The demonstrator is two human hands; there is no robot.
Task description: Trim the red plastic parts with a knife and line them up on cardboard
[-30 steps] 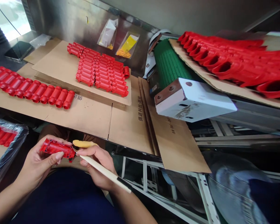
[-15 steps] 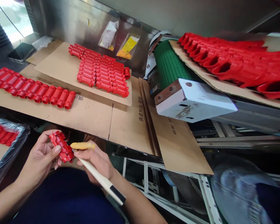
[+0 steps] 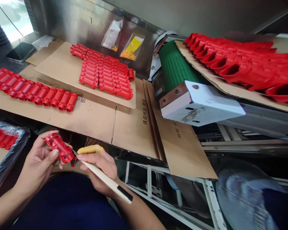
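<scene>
Between the fingers and thumb of my left hand (image 3: 42, 156) is a red plastic tubular part (image 3: 60, 147), held at a tilt with notches and ridges along its side. My right hand (image 3: 102, 166) grips a trimming knife (image 3: 105, 180) with a long pale handle and a black band near its end. A yellow finger cot (image 3: 90, 149) covers one finger of that hand. The knife's thin metal tip is at the lower right end of the red part; whether it touches is hard to tell. Both hands are in front of my body, below the table edge.
Red parts stand in a row (image 3: 42, 94) on cardboard and in a block (image 3: 105, 75) behind. More red tubes (image 3: 230, 60) lie on cardboard over a green conveyor (image 3: 179, 62). A plastic-lined box (image 3: 21, 135) is at left, a phone (image 3: 21, 52) behind. A person's jeans (image 3: 240, 191) show lower right.
The red part has turned a little in my left hand and shifted slightly left. My right hand and the knife have moved slightly right, the tip still near the part's end.
</scene>
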